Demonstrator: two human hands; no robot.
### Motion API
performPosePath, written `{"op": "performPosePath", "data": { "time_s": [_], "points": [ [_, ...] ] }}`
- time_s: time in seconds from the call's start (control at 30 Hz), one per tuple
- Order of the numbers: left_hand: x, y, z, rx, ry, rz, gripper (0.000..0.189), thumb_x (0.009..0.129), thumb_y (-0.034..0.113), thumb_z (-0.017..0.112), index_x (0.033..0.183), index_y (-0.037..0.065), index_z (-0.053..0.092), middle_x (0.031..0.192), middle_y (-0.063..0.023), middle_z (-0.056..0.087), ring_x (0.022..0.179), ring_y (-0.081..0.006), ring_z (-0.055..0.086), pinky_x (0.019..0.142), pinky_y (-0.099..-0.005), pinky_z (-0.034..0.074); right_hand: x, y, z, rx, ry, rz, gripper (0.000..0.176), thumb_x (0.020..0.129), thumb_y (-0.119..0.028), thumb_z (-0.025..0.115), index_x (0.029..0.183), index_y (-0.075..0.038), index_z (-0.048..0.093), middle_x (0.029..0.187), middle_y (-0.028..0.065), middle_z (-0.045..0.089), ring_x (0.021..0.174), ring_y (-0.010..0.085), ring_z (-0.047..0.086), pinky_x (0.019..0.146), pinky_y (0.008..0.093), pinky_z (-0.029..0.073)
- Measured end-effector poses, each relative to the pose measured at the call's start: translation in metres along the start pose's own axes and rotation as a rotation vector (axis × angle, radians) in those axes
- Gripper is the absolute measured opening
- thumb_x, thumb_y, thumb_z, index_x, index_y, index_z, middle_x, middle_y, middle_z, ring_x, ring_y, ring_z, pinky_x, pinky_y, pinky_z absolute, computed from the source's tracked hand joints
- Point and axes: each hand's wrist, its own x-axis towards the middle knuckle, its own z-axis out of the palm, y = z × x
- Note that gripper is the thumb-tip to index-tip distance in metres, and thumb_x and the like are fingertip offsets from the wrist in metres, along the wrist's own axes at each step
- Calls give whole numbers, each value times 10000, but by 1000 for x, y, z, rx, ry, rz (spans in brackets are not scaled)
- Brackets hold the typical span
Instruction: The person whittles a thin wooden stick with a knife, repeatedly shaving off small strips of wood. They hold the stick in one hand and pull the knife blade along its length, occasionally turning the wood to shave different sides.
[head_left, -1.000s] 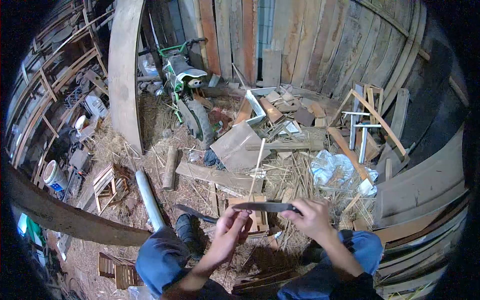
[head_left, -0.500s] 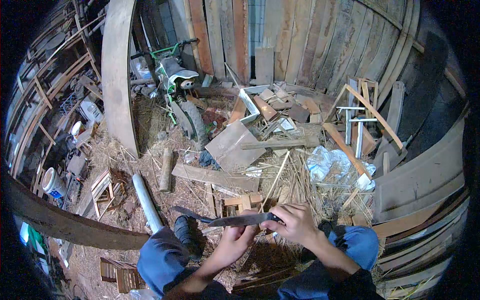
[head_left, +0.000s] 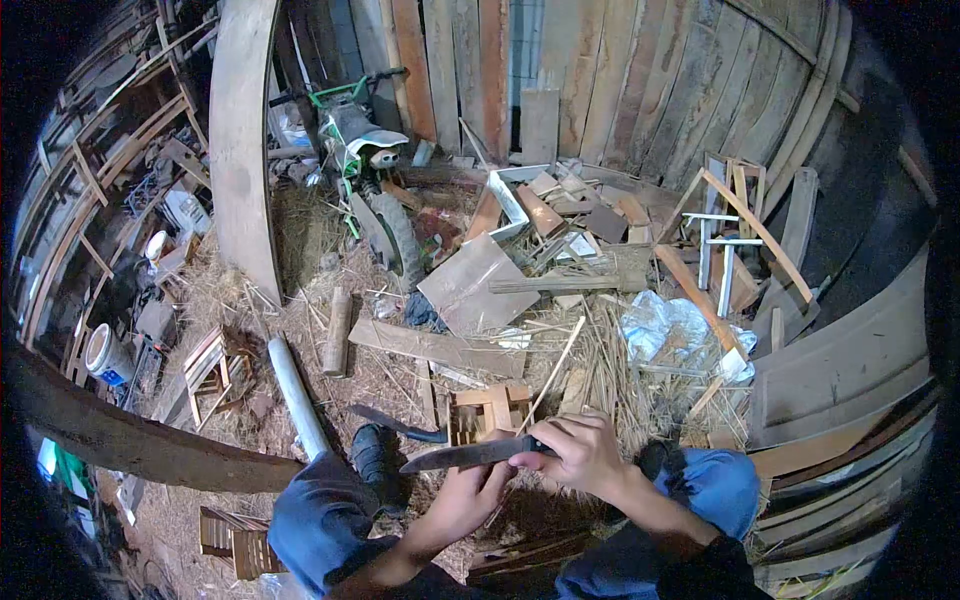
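Note:
My right hand [head_left: 580, 455] is closed around the dark handle of a knife [head_left: 465, 456]. Its blade points left, tip slightly low, passing over my left hand. My left hand [head_left: 468, 495] is closed below the blade, around a thin pale wooden stick [head_left: 553, 375] that slants up and away from me. The blade and my fingers cover the spot where knife and stick meet. Beyond the hands, a small wooden stool-like frame [head_left: 490, 405] stands on the straw. A second dark blade, resembling a machete [head_left: 395, 424], lies beside it, near my left boot [head_left: 376, 462].
Wood scraps [head_left: 575, 210] and straw cover the ground ahead, with a motorbike [head_left: 370, 150] behind. A light pole [head_left: 296, 395] lies left of my boot. A curved plank [head_left: 150, 435] crosses on the left; stacked boards [head_left: 840, 500] rise on the right. Small slatted crates [head_left: 250, 555] sit lower left.
The knife has moved left and a little down, its tip now lower. My right hand has shifted slightly with it. The whole view has moved slightly.

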Motion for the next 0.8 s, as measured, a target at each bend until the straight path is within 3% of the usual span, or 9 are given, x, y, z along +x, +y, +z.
{"op": "performPosePath", "data": {
  "time_s": [0.13,0.2,0.27,0.33,0.37,0.5,0.6,0.7,0.8],
  "points": [
    [-1,4,-1,89,116,56,106,946,65,505,998,-9,561,778,-154,553,725,-233,563,669,-344,447,14,7,-5,26,157,-5,383,807,-414,710,716,-61,592,559,42,569,470,175,576,435,315,423],
    [0,17,-1,50,14,-120,141,957,111,527,953,-8,604,663,-94,541,609,-178,529,608,-313,446,10,32,-10,11,180,87,355,839,-388,695,737,-57,614,553,29,575,455,146,564,410,313,409],
    [-3,8,5,108,36,-43,159,967,125,516,979,-10,597,671,-90,544,600,-146,519,576,-281,427,14,48,-30,-66,270,357,342,860,-387,677,761,-62,635,560,26,592,452,140,564,405,316,409],
    [0,5,4,2,80,-113,160,968,118,514,1042,-1,592,715,-150,581,591,-219,556,570,-317,436,12,44,-33,-38,253,361,346,858,-392,677,763,-63,635,565,29,596,452,146,567,403,318,410],
    [1,7,0,-15,62,-167,175,977,138,513,1042,-5,592,702,-114,581,575,-156,528,548,-286,420,11,42,-31,-3,234,366,349,856,-398,677,765,-64,634,571,33,600,453,151,569,401,321,410],
    [4,-5,0,-267,86,-247,195,987,139,504,1028,-34,584,691,-15,551,617,-79,485,551,-260,412,11,19,-6,33,108,174,358,845,-406,680,771,-62,613,579,58,590,478,192,588,438,338,445],
    [3,-12,-1,-291,79,-288,162,978,109,507,1028,-25,583,703,-12,542,607,-85,476,549,-261,405,8,7,6,57,-9,109,349,828,-396,695,799,-56,622,586,83,588,501,232,598,466,338,456],
    [7,-8,-6,-224,106,-172,129,955,62,507,1030,-18,575,748,-31,547,644,-92,484,566,-264,411,13,-2,8,132,-48,127,354,803,-394,718,791,-53,625,584,79,586,507,241,601,470,338,454],
    [5,-15,1,-305,112,-141,130,934,28,509,1042,-20,563,782,-52,555,679,-101,498,588,-265,419,18,5,6,106,7,42,373,792,-422,716,723,-85,572,583,52,573,517,234,614,447,339,440]
  ]
}}
